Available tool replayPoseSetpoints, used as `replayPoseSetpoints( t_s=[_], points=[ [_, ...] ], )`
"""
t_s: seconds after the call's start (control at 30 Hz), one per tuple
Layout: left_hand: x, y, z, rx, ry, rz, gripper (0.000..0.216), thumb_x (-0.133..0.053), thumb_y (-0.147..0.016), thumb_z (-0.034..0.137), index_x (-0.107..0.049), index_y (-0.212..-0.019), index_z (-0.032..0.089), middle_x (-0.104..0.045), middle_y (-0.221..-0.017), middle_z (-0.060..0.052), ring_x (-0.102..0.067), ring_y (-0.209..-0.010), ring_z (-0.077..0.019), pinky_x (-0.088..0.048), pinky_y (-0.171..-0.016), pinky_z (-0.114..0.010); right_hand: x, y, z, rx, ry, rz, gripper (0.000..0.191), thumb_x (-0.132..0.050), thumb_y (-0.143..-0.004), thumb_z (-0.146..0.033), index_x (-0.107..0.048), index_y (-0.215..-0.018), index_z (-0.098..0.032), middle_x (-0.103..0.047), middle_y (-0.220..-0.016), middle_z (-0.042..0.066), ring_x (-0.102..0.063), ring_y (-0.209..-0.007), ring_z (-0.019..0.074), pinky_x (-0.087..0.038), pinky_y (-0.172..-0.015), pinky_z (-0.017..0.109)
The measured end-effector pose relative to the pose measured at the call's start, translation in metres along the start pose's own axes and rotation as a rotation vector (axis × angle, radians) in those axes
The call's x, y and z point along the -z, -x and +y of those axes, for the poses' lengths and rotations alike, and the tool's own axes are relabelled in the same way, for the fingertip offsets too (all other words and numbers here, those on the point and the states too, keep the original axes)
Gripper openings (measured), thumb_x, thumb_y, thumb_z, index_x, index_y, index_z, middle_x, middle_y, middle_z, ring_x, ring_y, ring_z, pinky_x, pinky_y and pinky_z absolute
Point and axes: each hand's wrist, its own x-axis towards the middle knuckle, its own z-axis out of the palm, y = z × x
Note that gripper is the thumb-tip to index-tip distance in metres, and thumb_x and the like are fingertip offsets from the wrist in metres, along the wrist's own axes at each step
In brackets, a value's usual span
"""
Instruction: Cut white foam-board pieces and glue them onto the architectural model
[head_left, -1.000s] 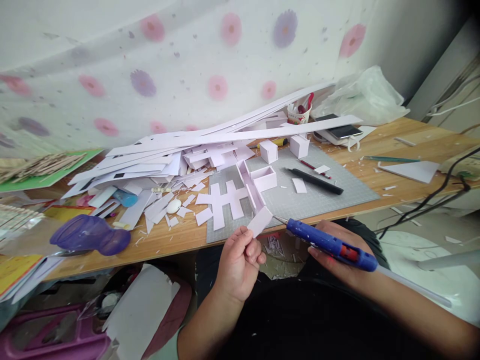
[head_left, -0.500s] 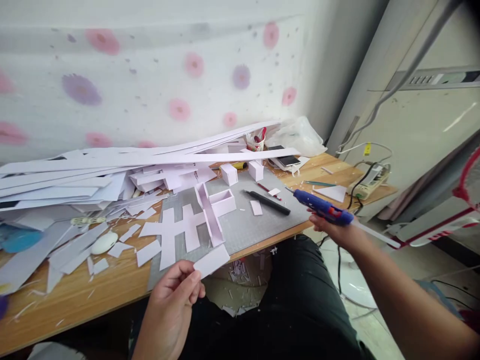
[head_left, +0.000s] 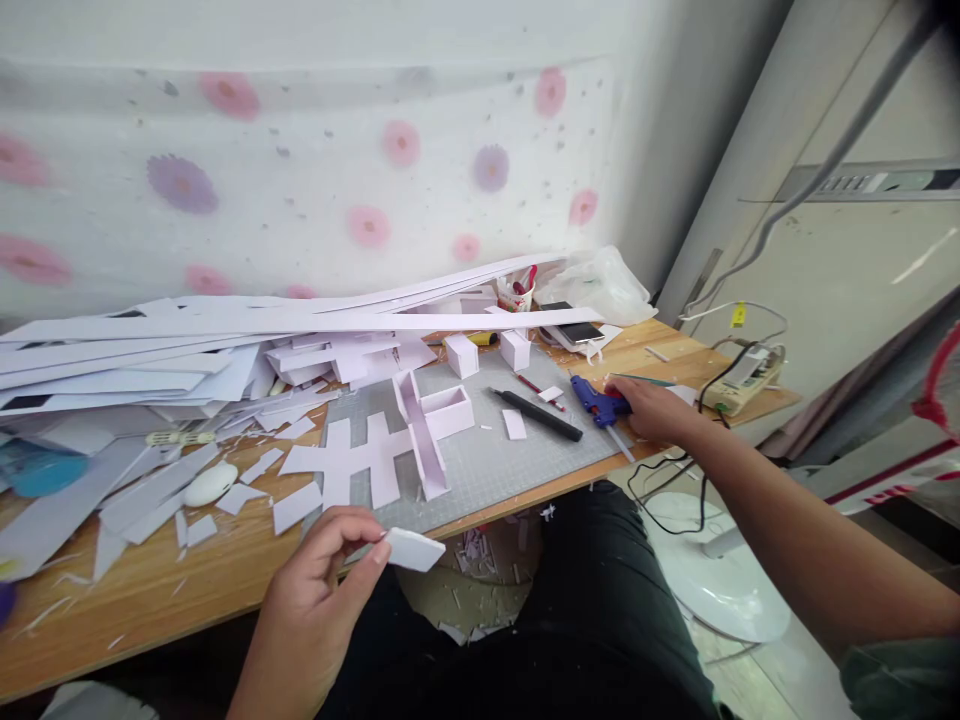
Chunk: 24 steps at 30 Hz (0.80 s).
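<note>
Between the thumb and fingers of my left hand (head_left: 334, 570) is a small white foam board piece (head_left: 415, 549), held just off the table's front edge. My right hand (head_left: 654, 408) is closed round the handle of a blue glue gun (head_left: 600, 402), which lies at the right end of the grey cutting mat (head_left: 487, 465). A glue stick (head_left: 621, 443) pokes out of the gun's back. On the mat sit a cross-shaped cut-out (head_left: 349, 460), an open box-like white assembly (head_left: 426, 450), two small white blocks (head_left: 462, 355) and a black pen-like tool (head_left: 536, 413).
Long white board strips (head_left: 262, 326) and scraps pile up at the left and back. A computer mouse (head_left: 211, 484) lies among them. At the right are a power strip (head_left: 746, 378) and a loose black cord (head_left: 660, 465). A plastic bag (head_left: 607, 285) stands at the back.
My right hand has lowered the glue gun from the air onto the mat's right end. My left hand has tilted the board piece so its edge shows.
</note>
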Motion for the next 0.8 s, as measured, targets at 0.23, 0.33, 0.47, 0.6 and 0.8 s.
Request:
replayPoseSetpoints(
  t_s=[0.23,0.33,0.47,0.6,0.8],
  points=[
    [-0.012,-0.008,0.024,-0.118,-0.016,-0.018,0.005,-0.069,-0.067,0.021,-0.066,-0.064,0.022,-0.062,-0.074,-0.003,-0.055,-0.074,-0.0202,-0.042,-0.075,-0.029,0.022,0.02,-0.045,0.008,-0.172,0.314,0.027,-0.052,-0.084,-0.015,-0.059,-0.109,-0.021,-0.062,-0.107,0.017,-0.054,-0.109,0.0334,-0.038,-0.094,0.047],
    [-0.019,-0.01,0.027,-0.158,-0.064,-0.104,0.007,-0.068,-0.068,0.015,-0.066,-0.064,0.021,-0.062,-0.074,-0.002,-0.056,-0.073,-0.0183,-0.042,-0.073,-0.027,0.035,0.036,-0.115,0.354,-0.624,0.285,0.016,-0.057,-0.086,-0.02,-0.06,-0.101,-0.025,-0.064,-0.099,0.009,-0.06,-0.096,0.0259,-0.046,-0.087,0.041],
    [-0.028,-0.007,0.031,-0.226,-0.154,-0.129,0.009,-0.068,-0.07,0.012,-0.065,-0.065,0.02,-0.061,-0.074,-0.002,-0.057,-0.072,-0.0169,-0.041,-0.071,-0.026,0.04,0.048,-0.201,0.632,-0.843,0.071,0.017,-0.058,-0.085,-0.016,-0.062,-0.1,-0.022,-0.064,-0.097,0.008,-0.06,-0.094,0.0215,-0.05,-0.082,0.035],
    [-0.032,-0.003,0.032,-0.226,-0.143,-0.12,0.012,-0.069,-0.067,0.01,-0.066,-0.064,0.021,-0.06,-0.072,-0.001,-0.056,-0.071,-0.0172,-0.039,-0.069,-0.026,0.034,0.048,-0.232,0.65,-0.868,0.01,0.027,-0.057,-0.075,-0.007,-0.058,-0.099,-0.02,-0.063,-0.095,0.008,-0.058,-0.091,0.0209,-0.049,-0.08,0.035],
    [-0.036,0.0,0.03,-0.16,-0.067,-0.13,0.015,-0.07,-0.064,0.008,-0.066,-0.061,0.021,-0.061,-0.071,-0.002,-0.056,-0.07,-0.018,-0.039,-0.068,-0.027,0.021,0.05,-0.239,0.615,-0.834,0.032,0.025,-0.05,-0.071,-0.003,-0.051,-0.089,-0.021,-0.061,-0.083,0.004,-0.057,-0.078,0.0183,-0.046,-0.069,0.03]
  ],
)
